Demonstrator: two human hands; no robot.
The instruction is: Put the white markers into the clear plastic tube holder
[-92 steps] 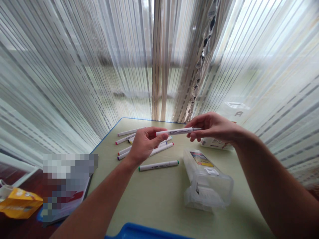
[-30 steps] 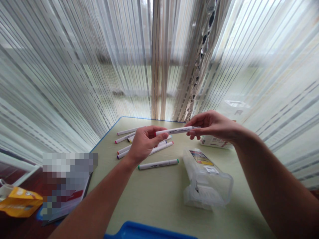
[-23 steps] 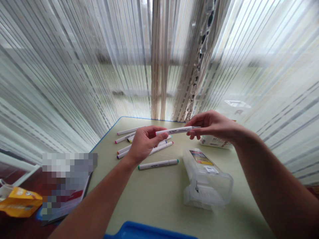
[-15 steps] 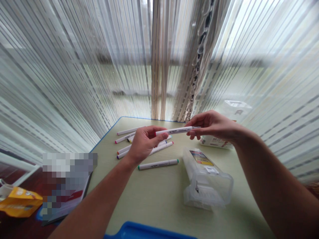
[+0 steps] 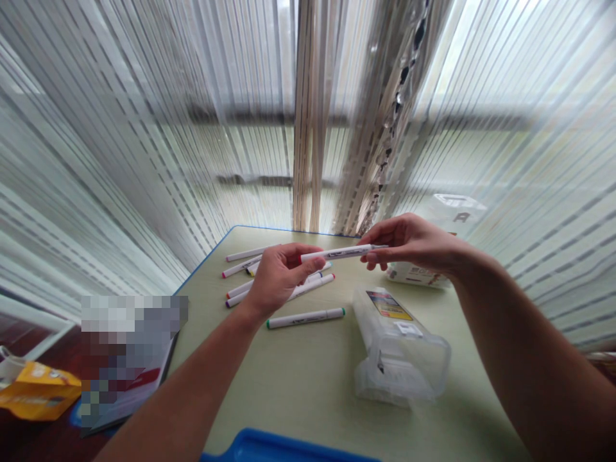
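Observation:
Both hands hold one white marker point(image 5: 342, 252) level above the pale green table point(image 5: 308, 378). My left hand point(image 5: 278, 276) pinches its left end between thumb and fingers. My right hand point(image 5: 414, 242) grips its right end, where a thin tip sticks out. Below them several white markers point(image 5: 315, 285) with coloured ends lie scattered on the table. A green-ended marker point(image 5: 306, 317) lies nearest me. A clear plastic marker case point(image 5: 399, 350) lies on its side under my right forearm.
Striped sheer curtains point(image 5: 144, 160) hang close round the table's far and side edges. A small white packet point(image 5: 414, 274) lies behind my right hand. A blue tray edge point(image 5: 283, 448) shows at the near edge. Papers point(image 5: 129, 378) and a yellow packet point(image 5: 33, 393) lie at the left.
Hands and marker have stayed where they were. Only the curtains have shifted a little, and the view has drifted slightly.

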